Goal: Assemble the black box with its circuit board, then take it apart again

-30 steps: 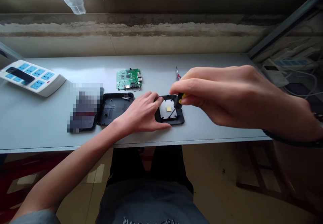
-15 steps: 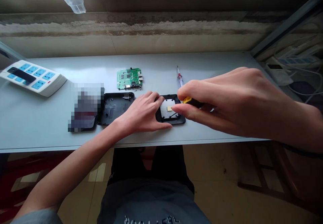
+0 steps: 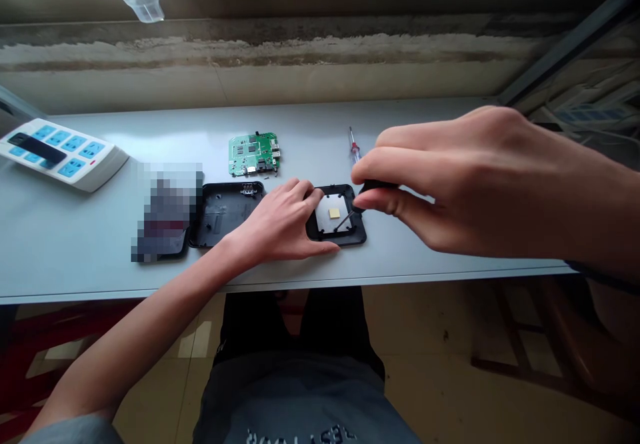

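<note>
My right hand grips a screwdriver by its dark handle. The thin shaft slants down to the left, its tip at the lower part of a silvery metal plate. This plate, with a small yellow pad on it, lies inside a black casing half. Thumb and fingers of my left hand span the casing's left side and hold it on the table. Left of that hand is a deeper black casing half, partly covered by my wrist. Whether the tip sits in a screw is too small to tell.
Behind the casings lie a green circuit board, tiny screws and a second screwdriver with a clear handle. A white power strip and a blurred-out dark object are on the left. The table's front edge runs close by.
My right hand has turned around the screwdriver, hiding the handle's yellow part. The shaft and yellow pad now show more fully. My left hand keeps its place on the casing half.
</note>
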`<state>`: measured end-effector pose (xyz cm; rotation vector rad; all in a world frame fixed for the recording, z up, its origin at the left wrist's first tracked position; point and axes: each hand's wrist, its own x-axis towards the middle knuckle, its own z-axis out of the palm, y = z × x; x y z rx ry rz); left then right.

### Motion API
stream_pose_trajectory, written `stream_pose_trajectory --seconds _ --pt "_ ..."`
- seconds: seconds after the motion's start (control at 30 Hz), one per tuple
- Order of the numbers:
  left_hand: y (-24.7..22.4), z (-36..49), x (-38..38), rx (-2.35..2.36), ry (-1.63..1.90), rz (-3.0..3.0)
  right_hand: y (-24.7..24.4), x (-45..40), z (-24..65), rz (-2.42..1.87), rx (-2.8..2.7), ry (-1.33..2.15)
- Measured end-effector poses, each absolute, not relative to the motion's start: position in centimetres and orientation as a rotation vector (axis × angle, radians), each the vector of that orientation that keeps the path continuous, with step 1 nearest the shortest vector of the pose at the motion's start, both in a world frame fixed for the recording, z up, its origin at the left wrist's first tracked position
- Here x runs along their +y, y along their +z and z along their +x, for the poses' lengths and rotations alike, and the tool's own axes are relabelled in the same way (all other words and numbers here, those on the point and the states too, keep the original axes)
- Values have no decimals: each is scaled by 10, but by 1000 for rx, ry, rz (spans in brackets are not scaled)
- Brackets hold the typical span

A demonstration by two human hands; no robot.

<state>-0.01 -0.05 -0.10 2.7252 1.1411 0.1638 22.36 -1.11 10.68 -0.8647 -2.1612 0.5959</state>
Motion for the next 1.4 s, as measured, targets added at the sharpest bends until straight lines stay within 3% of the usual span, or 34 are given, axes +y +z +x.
stream_pose_trajectory --seconds 0.13,0.2,0.57,0.87,1.23,1.4 --pt "-1 -1 0 1131 166 2730 96 -11 227 -842 -2556 -73" --pt "-1 0 0 1130 164 2735 93 -9 227 -858 -2542 -177" --pt "-2 -1 0 1130 188 2749 104 -6 228 -927 -2570 -112" --pt "-1 0 0 1142 168 2751 108 -8 224 -1002 -2474 627" --pt "-2 0 -1 1133 168 2750 104 -10 221 -1047 -2546 -22" --pt "-1 0 -1 1130 169 2747 99 -5 221 -1076 -2530 45"
